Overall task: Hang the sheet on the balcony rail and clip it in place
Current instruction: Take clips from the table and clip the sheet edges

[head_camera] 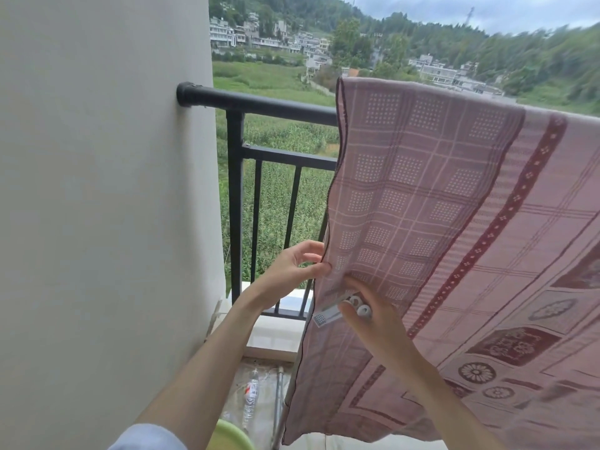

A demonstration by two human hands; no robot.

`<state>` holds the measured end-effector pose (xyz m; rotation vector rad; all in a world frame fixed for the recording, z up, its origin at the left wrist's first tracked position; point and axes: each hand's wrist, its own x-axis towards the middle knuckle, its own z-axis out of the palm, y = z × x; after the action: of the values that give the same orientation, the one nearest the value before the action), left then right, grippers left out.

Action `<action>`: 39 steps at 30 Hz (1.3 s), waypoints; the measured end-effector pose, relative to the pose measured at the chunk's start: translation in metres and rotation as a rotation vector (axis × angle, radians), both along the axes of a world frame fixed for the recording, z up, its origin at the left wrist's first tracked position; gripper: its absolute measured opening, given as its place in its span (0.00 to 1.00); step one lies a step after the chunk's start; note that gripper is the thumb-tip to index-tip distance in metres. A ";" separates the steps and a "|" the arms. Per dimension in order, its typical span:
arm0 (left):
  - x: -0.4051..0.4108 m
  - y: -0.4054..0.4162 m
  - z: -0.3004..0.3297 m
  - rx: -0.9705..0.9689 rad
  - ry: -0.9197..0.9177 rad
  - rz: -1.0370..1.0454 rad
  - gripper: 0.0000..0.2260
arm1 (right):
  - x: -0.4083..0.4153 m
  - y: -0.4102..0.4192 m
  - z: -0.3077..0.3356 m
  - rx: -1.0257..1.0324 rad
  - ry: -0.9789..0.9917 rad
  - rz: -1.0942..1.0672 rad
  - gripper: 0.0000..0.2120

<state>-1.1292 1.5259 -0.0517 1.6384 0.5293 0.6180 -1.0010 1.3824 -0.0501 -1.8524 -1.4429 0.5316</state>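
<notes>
Head view: sheet draped over balcony rail. Left hand pinches its edge. Right hand grips what look like clips.

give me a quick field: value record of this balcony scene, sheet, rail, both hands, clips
sheet: pink patterned, draped over the rail, hanging down on the balcony side
rail: black metal, fixed to the white wall
left hand: pinches the sheet's side edge
right hand: holds clips against the sheet
clipped: not yet, no clip on the rail
floor: plastic bottle, green basin
</notes>
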 end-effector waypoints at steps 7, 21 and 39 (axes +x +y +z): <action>0.003 -0.001 -0.001 -0.118 -0.151 0.060 0.20 | 0.003 0.004 0.007 0.080 0.140 -0.097 0.11; 0.015 0.024 0.009 -0.215 -0.156 0.052 0.12 | -0.014 0.003 0.023 0.178 0.182 -0.070 0.05; 0.005 0.012 0.023 -0.265 -0.257 -0.162 0.10 | -0.022 0.038 0.035 0.265 -0.371 -0.330 0.10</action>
<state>-1.1244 1.5377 -0.0292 1.3135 0.2739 0.6000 -1.0232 1.4202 -0.0150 -1.9805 -1.3169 -0.1668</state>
